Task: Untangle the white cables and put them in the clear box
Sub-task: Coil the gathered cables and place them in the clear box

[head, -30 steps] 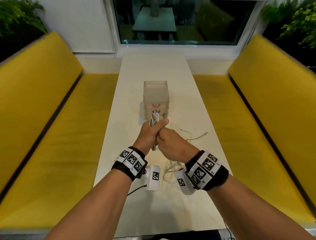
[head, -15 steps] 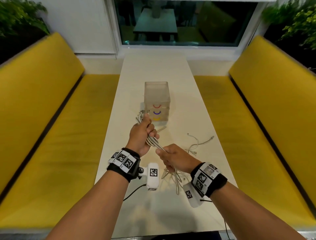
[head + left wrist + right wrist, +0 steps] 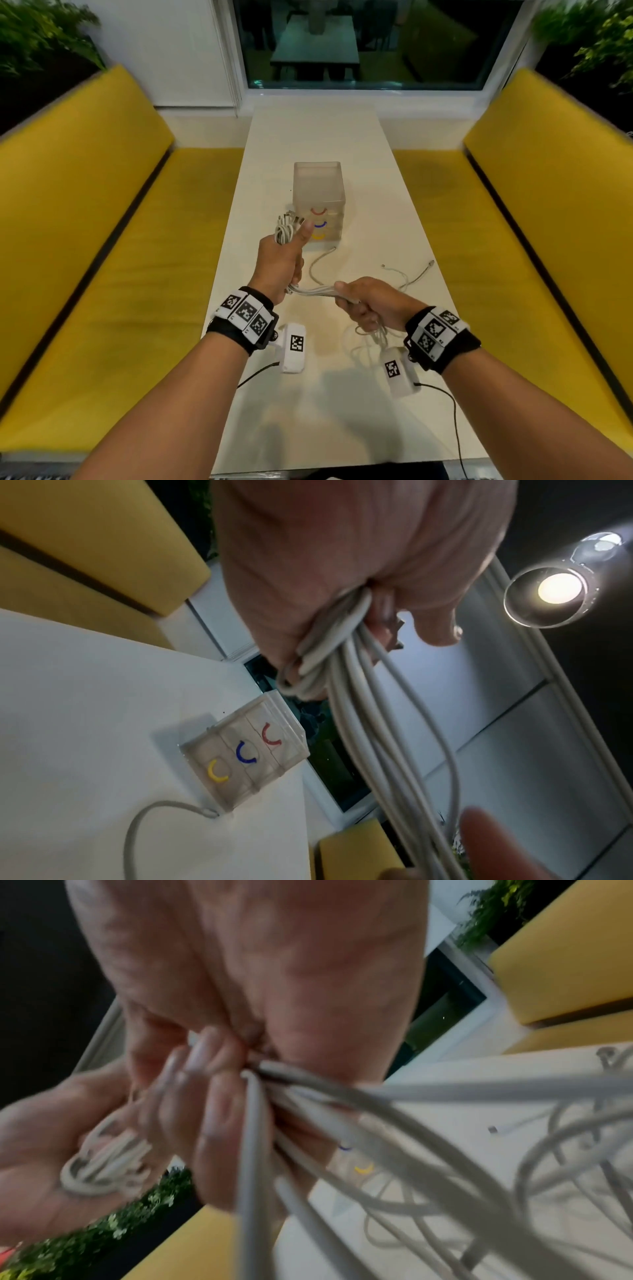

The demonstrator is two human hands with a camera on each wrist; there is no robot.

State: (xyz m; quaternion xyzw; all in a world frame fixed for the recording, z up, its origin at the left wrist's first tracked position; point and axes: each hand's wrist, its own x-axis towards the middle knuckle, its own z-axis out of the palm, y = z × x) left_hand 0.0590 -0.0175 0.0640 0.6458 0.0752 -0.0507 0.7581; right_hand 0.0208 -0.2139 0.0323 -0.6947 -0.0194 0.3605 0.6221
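My left hand [image 3: 281, 257] grips a bunch of white cables [image 3: 286, 228], their looped ends and plugs sticking up above the fist, just left of the clear box [image 3: 318, 192]. The strands [image 3: 315, 291] run from under that fist to my right hand [image 3: 363, 301], which grips them lower and nearer to me. In the left wrist view the cables [image 3: 359, 696] hang from the curled fingers, with the clear box [image 3: 246, 758] and its red, blue and yellow arcs beyond. The right wrist view shows fingers [image 3: 219, 1123] curled round the cables [image 3: 342, 1123]. Loose cable ends [image 3: 407, 274] trail on the white table [image 3: 342, 411].
One cable end [image 3: 320, 262] lies on the table just before the box. Yellow bench seats [image 3: 102, 274] flank the narrow table on both sides. A window [image 3: 359, 44] sits at the far end. Black wrist-camera wires [image 3: 445, 404] hang near the front edge.
My hands were together in front of the box. They have pulled apart: the left stays up by the box, the right has drawn back toward me and to the right, stretching the strands between them.
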